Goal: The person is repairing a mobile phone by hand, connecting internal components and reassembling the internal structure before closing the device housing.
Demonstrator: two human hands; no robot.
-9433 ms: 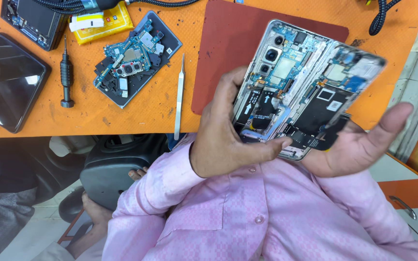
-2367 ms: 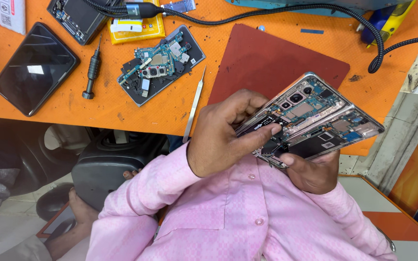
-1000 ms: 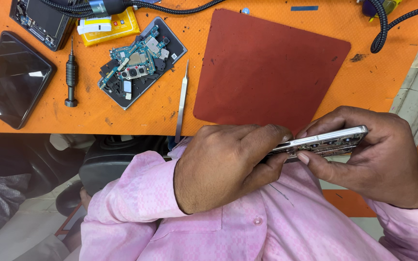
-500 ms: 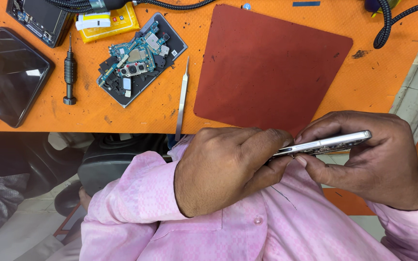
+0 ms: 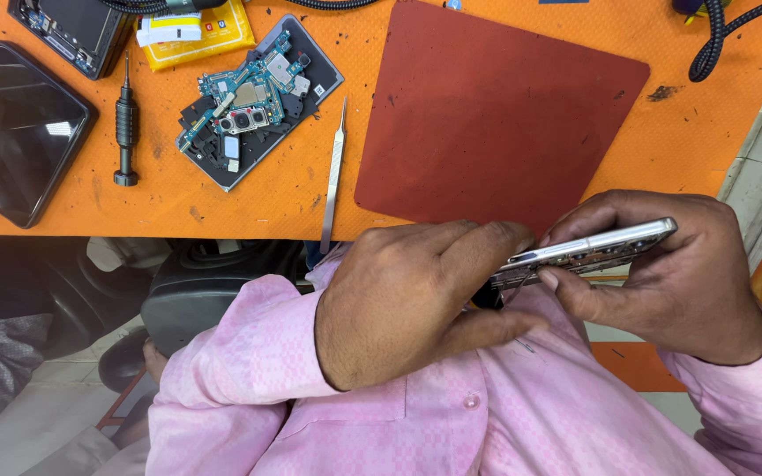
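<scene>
An opened phone with a silver frame (image 5: 588, 249) is held edge-on near my chest, below the bench edge. My right hand (image 5: 672, 278) wraps around its right end, fingers over the top edge and thumb beneath. At the phone's left end, my left hand (image 5: 416, 295) pinches it with fingertips on the frame and thumb under it. The phone's inside faces away from the camera and is hidden.
On the orange bench (image 5: 178, 198) lie a dark red mat (image 5: 496, 115), tweezers (image 5: 335, 176), a disassembled phone with circuit boards (image 5: 253, 97), a small screwdriver (image 5: 125, 123), a black phone (image 5: 15, 132), a yellow battery (image 5: 196, 26) and black cables (image 5: 725, 40).
The phone, earlier held up with its open inside facing the camera, has been turned edge-on and lowered toward my chest. Over the last second both hands keep their grip with little movement.
</scene>
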